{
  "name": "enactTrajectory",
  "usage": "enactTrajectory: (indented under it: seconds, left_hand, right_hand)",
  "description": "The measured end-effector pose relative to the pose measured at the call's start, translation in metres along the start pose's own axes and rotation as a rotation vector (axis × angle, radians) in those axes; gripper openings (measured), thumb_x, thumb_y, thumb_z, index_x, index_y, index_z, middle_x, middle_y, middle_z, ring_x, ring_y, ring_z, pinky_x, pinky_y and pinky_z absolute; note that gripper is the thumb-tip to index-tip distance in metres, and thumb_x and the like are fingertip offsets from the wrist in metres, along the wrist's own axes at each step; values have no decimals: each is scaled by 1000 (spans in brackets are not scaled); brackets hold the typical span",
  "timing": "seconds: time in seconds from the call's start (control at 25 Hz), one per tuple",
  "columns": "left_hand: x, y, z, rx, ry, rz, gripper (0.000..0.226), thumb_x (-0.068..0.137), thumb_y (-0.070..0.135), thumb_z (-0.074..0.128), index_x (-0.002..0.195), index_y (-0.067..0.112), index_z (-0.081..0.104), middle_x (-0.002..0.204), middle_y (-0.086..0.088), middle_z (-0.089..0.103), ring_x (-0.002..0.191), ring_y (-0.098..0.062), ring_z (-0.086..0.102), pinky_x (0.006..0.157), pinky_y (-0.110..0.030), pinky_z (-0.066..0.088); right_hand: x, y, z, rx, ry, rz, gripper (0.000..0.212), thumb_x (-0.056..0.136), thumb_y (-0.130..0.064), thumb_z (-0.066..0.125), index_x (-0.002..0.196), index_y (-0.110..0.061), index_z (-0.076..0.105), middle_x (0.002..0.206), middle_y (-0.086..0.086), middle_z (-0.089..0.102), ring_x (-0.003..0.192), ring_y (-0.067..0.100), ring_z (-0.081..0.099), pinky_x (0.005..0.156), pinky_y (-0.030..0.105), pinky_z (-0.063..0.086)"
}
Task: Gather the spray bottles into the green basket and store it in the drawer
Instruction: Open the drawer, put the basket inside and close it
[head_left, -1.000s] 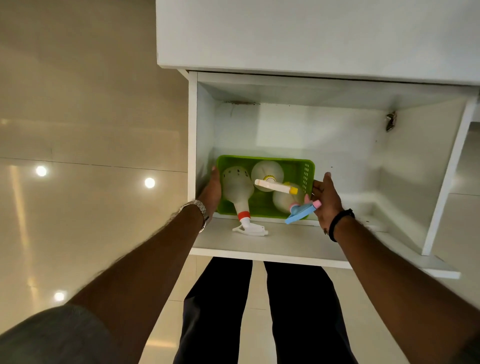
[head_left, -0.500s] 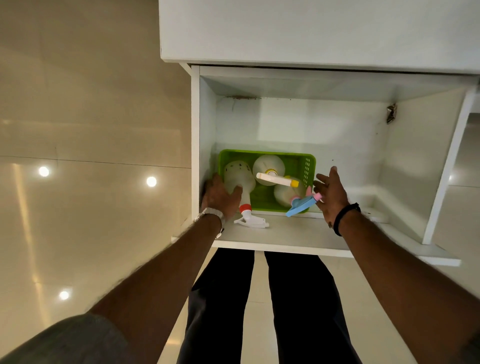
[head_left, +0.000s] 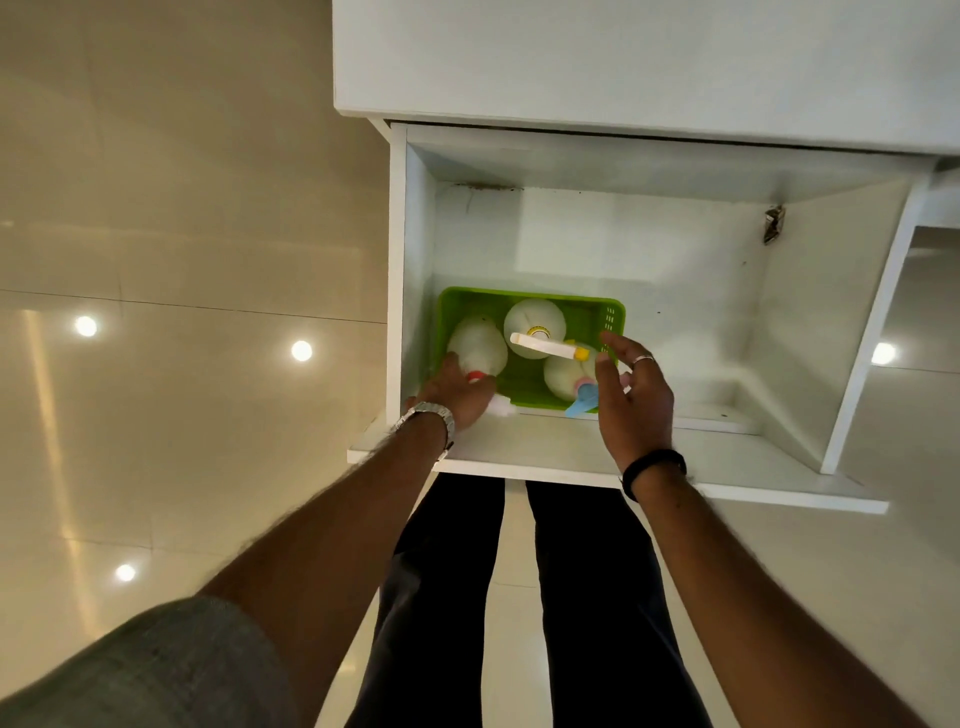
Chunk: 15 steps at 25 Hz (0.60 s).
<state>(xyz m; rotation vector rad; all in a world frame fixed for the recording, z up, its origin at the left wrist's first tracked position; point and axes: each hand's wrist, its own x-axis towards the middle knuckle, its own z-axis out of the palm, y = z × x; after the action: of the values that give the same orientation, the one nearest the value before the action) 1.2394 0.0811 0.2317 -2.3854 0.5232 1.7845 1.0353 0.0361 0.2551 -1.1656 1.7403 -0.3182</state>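
The green basket (head_left: 612, 316) sits in the back-left part of the open white drawer (head_left: 524, 454). Three white spray bottles lie in it: a red-collared bottle (head_left: 478, 340) on the left, a yellow-nozzled bottle (head_left: 535, 319) in the middle, and a blue-triggered bottle (head_left: 563, 374) on the right. My left hand (head_left: 457, 389) is closed over the neck and trigger of the red-collared bottle, whose white trigger tip sticks out past the basket's front edge. My right hand (head_left: 631, 395) hovers with fingers spread over the basket's right front corner, hiding part of the blue trigger.
The white cabinet top (head_left: 644, 57) overhangs the drawer at the back. A metal fitting (head_left: 773, 223) sits on the drawer's right inner wall. Glossy floor tiles (head_left: 182, 389) lie to the left, and my dark-trousered legs (head_left: 519, 597) stand right below the drawer front.
Both hands let go of the basket's sides. My left hand moved onto the red-collared bottle's neck, and my right hand lifted and spread open over the basket's right front corner.
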Motion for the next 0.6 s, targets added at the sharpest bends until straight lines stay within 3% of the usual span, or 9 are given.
enactTrajectory:
  seconds: [0.08, 0.16, 0.24, 0.32, 0.4, 0.48, 0.52, 0.6]
  left_hand:
    - [-2, 1, -12, -190, 50, 48, 64, 82, 49, 54, 142, 25, 46, 130, -11, 64, 109, -29, 66, 97, -35, 50]
    - [-1, 4, -21, -240, 76, 69, 54, 77, 54, 56, 126, 30, 61, 106, -8, 75, 90, -24, 71, 80, -32, 56]
    - [4, 6, -28, -204, 64, 91, 42, 75, 53, 57, 105, 28, 71, 96, -6, 76, 90, -26, 72, 84, -40, 59]
    - [10, 6, -31, -221, 42, 98, 31, 78, 46, 59, 93, 23, 74, 92, -6, 76, 90, -26, 73, 84, -45, 61]
    - [11, 8, -31, -262, 39, 81, 26, 83, 40, 61, 93, 20, 74, 90, -8, 76, 88, -29, 74, 74, -39, 61]
    - [5, 10, -34, -233, 42, 76, 30, 82, 43, 60, 99, 21, 72, 91, -7, 76, 81, -27, 72, 61, -30, 57]
    - [-1, 10, -35, -197, 51, 76, 37, 80, 47, 57, 104, 22, 70, 95, -6, 76, 81, -27, 72, 64, -31, 57]
    - [-18, 1, -39, -99, 126, 95, 50, 81, 54, 51, 121, 26, 62, 108, -6, 74, 92, -30, 72, 84, -40, 58]
  right_hand:
    - [-4, -4, 2, -17, -7, 35, 27, 100, -28, 55, 124, -30, 66, 107, -20, 59, 89, 3, 52, 80, 6, 40]
    - [-3, -6, 1, -27, -6, 52, 27, 100, -27, 54, 124, -31, 67, 104, -20, 57, 87, -5, 54, 81, 14, 41]
    - [0, -7, 0, -43, -1, 69, 28, 100, -26, 53, 124, -30, 67, 105, -17, 58, 85, -19, 52, 82, 16, 41]
    - [3, -6, -3, -46, -2, 85, 28, 100, -26, 52, 124, -29, 67, 113, -13, 60, 86, -20, 52, 83, 15, 42]
    - [7, -5, -7, -29, -6, 83, 30, 100, -25, 52, 126, -26, 67, 123, -9, 63, 96, -10, 55, 85, 7, 44]
    - [9, -3, -13, -19, 10, 80, 31, 100, -24, 51, 127, -24, 66, 131, -6, 64, 114, 5, 58, 97, 13, 46]
    - [7, -2, -17, -10, 31, 85, 31, 100, -24, 51, 126, -24, 67, 132, -5, 65, 117, 8, 59, 101, 18, 46]
    - [0, 1, -30, 36, 112, 106, 30, 99, -23, 51, 125, -24, 68, 128, -8, 67, 114, 4, 60, 96, 12, 45]
